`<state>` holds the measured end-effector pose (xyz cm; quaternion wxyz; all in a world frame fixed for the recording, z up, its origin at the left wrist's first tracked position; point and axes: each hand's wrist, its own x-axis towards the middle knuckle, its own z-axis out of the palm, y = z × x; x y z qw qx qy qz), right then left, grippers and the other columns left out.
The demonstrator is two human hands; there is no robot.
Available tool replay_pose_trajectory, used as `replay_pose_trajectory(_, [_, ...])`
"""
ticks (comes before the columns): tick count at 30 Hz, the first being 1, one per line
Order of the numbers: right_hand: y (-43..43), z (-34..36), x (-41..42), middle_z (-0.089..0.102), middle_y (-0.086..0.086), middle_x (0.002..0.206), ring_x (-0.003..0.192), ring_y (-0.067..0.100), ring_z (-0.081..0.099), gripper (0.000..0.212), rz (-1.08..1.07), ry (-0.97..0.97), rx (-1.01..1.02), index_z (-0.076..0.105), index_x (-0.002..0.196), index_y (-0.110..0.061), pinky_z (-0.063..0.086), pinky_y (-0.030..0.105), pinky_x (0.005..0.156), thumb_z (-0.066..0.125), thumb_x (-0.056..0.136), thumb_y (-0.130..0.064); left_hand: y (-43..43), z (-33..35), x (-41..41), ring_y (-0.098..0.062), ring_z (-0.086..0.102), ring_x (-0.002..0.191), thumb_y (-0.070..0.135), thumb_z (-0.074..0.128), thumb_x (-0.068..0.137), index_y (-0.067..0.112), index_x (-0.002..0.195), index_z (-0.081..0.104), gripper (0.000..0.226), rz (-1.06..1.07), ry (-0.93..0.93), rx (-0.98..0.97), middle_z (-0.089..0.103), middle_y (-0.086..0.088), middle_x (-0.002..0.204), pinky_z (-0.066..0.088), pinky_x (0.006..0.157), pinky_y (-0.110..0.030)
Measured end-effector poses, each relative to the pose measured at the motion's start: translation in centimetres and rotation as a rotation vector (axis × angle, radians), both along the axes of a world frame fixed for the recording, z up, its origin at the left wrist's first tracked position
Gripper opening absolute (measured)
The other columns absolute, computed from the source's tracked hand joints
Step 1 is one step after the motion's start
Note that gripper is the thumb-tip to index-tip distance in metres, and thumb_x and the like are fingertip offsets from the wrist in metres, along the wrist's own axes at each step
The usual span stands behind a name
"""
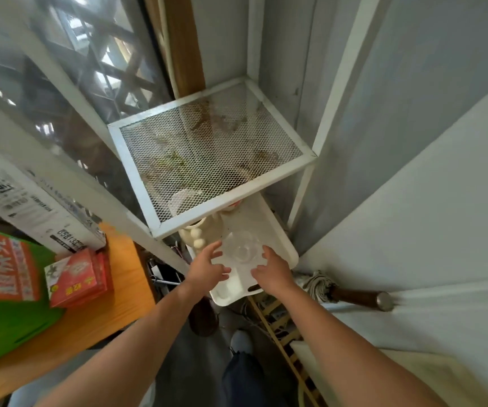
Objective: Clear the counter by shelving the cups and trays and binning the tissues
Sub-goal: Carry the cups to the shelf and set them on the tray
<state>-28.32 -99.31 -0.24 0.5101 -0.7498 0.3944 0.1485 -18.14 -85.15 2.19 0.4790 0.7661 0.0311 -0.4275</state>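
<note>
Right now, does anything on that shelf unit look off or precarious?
Yes. The white tray juts out past the front of the shelf below the mesh shelf, its near end unsupported, with a clear cup on it. The left hand and right hand flank the cup. The mesh shelf looks stained with brownish grime.
</note>
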Motion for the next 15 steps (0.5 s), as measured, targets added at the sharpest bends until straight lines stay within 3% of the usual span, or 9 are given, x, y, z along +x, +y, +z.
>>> replay_pose_trajectory(3, [0.3, 1.8, -0.8, 0.054, 0.011, 0.138, 0.122, 0.025, 0.054, 0.066, 0.056, 0.032, -0.075, 0.038, 0.147, -0.012, 0.038, 0.021, 0.09, 0.066, 0.088, -0.022, 1.9, 2.4, -0.2, -0.031, 0.064, 0.084, -0.013, 0.054, 0.092, 0.005, 0.141, 0.045, 0.053, -0.056, -0.005, -0.007, 0.053, -0.016, 0.121, 0.055, 0.076, -0.042])
replay_pose_trajectory(7, [2.2, 4.9, -1.6, 0.062, 0.007, 0.119, 0.106, 0.024, 0.058, 0.047, 0.12, 0.047, -0.14, 0.054, 0.131, -0.01, 0.044, 0.024, 0.086, 0.064, 0.088, -0.027, 4.5, 5.4, -1.6, -0.032, 0.061, 0.073, -0.003, 0.057, 0.094, 0.001, 0.127, 0.054, 0.034, -0.126, -0.087, 0.034, 0.06, -0.017, 0.091, 0.05, 0.067, -0.04])
replay_pose_trajectory(9, [4.1, 6.5, -1.8, 0.061, 0.009, 0.121, 0.108, 0.027, 0.058, 0.041, 0.169, 0.047, -0.17, 0.058, 0.125, -0.01, 0.048, 0.031, 0.091, 0.064, 0.088, -0.028, 6.5, 6.6, -2.6, -0.032, 0.067, 0.082, 0.012, 0.061, 0.093, 0.011, 0.119, 0.059, 0.026, -0.232, -0.249, 0.143, 0.068, -0.018, 0.098, 0.054, 0.072, -0.038])
replay_pose_trajectory(12, [8.1, 8.3, -2.0, 0.061, 0.011, 0.126, 0.115, 0.029, 0.056, 0.04, 0.304, 0.048, -0.245, 0.059, 0.126, -0.011, 0.045, 0.033, 0.095, 0.06, 0.091, -0.031, 11.2, 8.0, -3.9, -0.012, 0.062, 0.074, 0.03, 0.062, 0.091, 0.025, 0.107, 0.061, 0.017, -0.344, -0.455, 0.272, 0.067, 0.0, 0.097, 0.046, 0.058, -0.021])
replay_pose_trajectory(15, [13.7, 9.5, -2.3, 0.061, 0.011, 0.123, 0.114, 0.029, 0.055, 0.035, 0.44, 0.015, -0.314, 0.06, 0.122, -0.012, 0.042, 0.031, 0.089, 0.057, 0.093, -0.03, 18.0, 8.4, -5.5, -0.015, 0.064, 0.076, 0.032, 0.061, 0.087, 0.026, 0.096, 0.061, 0.011, -0.333, -0.532, 0.316, 0.071, 0.0, 0.091, 0.05, 0.061, -0.028])
